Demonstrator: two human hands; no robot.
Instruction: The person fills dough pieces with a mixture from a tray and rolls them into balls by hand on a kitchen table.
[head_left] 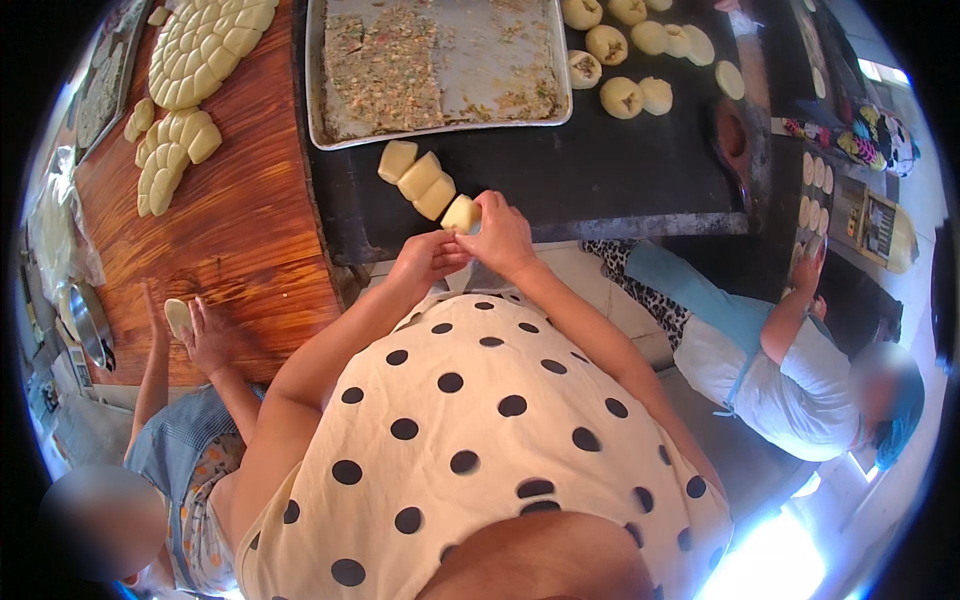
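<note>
At the front edge of the black table, my right hand has its fingers and thumb closed on a pale dough piece. My left hand meets it from below, fingers curled and pressed together at the lower side of the same piece. Just beyond lie several squarish dough pieces in a slanting row. Past them stands a metal tray with chopped filling heaped on its left half. To the right of the tray sit several round filled buns, some with filling showing at the top.
A wooden table on the left bears many cut dough pieces. There a co-worker's hands hold a flat dough round. A brown wooden ladle lies at the right. Another co-worker works beside rows of flat dough rounds.
</note>
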